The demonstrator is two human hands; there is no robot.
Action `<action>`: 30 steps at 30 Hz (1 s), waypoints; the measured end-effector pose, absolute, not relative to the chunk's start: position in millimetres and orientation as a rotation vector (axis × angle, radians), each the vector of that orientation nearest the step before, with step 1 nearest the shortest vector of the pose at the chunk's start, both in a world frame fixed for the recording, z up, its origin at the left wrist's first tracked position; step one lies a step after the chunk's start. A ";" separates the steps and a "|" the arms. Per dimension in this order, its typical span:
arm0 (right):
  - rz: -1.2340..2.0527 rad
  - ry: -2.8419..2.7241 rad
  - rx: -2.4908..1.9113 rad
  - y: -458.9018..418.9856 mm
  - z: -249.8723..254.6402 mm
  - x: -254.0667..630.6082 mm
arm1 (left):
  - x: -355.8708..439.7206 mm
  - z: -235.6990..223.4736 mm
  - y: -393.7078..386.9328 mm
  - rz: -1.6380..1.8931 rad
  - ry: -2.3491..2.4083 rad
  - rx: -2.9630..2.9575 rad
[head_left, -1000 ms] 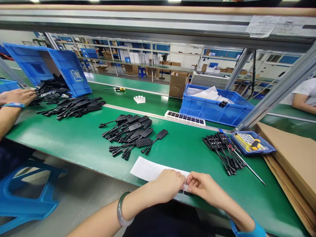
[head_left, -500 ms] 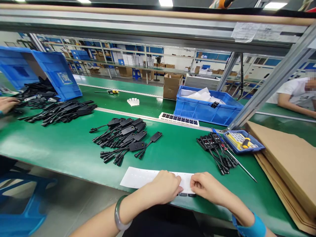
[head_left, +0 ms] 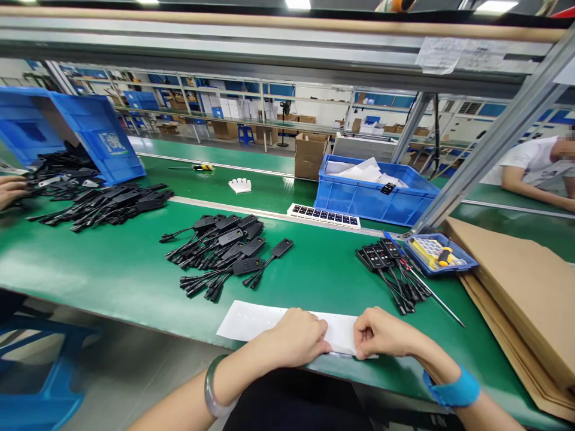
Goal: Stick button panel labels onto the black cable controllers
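A long white strip of backing paper (head_left: pixel 251 320) lies along the near edge of the green bench (head_left: pixel 112 263). My left hand (head_left: pixel 299 338) rests on it with curled fingers, pressing it down near the middle. My right hand (head_left: pixel 381 335) pinches the strip's right end, fingers closed. A jade bangle circles my left wrist and a blue band my right. A pile of black cabled modules (head_left: pixel 229 245) lies beyond the strip. A second smaller group of modules (head_left: pixel 389 266) sits to the right.
Blue bin (head_left: pixel 372 194) with white sheets at back centre, a keypad strip (head_left: pixel 323 215) before it. Small blue tray (head_left: pixel 438 254) with a screwdriver at right, cardboard sheets (head_left: pixel 525 287) beside it. Tipped blue crate (head_left: pixel 99 137) and more modules at left, near another person's hand (head_left: pixel 11 191). Another person sits far right.
My right hand has slid right along the strip, away from my left hand, and the dark piece seen under the strip's edge no longer shows. The view shifted slightly.
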State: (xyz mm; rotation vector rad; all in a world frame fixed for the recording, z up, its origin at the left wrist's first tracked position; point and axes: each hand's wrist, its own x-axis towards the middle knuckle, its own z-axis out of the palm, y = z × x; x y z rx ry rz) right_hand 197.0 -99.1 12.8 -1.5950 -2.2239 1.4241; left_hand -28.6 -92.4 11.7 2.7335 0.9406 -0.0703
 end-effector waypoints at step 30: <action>1.055 -2.350 -1.660 -122.8 27.1 188.7 | -29.0 8.1 -90.8 -0.052 0.796 2.824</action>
